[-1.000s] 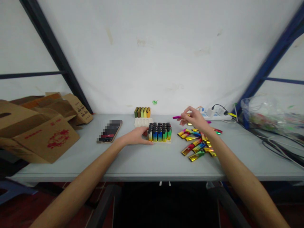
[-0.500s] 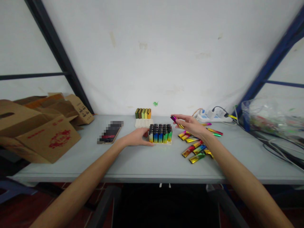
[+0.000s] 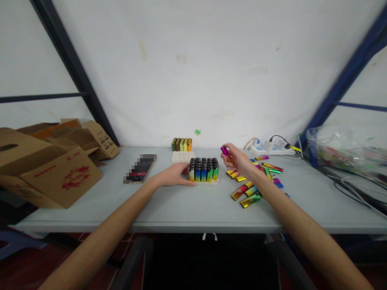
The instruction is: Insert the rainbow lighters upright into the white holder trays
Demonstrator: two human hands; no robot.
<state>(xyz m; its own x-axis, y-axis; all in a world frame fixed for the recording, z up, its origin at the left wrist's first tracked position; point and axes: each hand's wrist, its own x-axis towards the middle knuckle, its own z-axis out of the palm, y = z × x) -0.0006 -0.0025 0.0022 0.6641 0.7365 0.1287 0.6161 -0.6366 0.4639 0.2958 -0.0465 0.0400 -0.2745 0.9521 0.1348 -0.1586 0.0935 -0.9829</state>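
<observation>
Upright lighters [image 3: 204,171] with dark tops stand in rows in a white tray [image 3: 215,182] at the middle of the table. Against the left side of this block is my left hand [image 3: 176,174], its thumb along the front and its fingers around the side and back. My right hand [image 3: 237,157] is raised to the right of the tray, pinching a purple and gold lighter [image 3: 225,152] that is tilted. Several loose metallic-coloured lighters [image 3: 250,200] lie on the table below and beside my right forearm, which hides some of them.
Behind stand more lighters [image 3: 182,144] by a white holed tray [image 3: 183,157]. A phone [image 3: 140,169] and cardboard boxes [image 3: 63,173] are to the left. A power strip [image 3: 272,150], cables and plastic bags [image 3: 338,149] lie right, on the grey table [image 3: 181,209].
My right hand has moved slightly right and turned with the purple lighter, now more upright. More loose lighters show beside the forearm. My left hand stays at the tray.
</observation>
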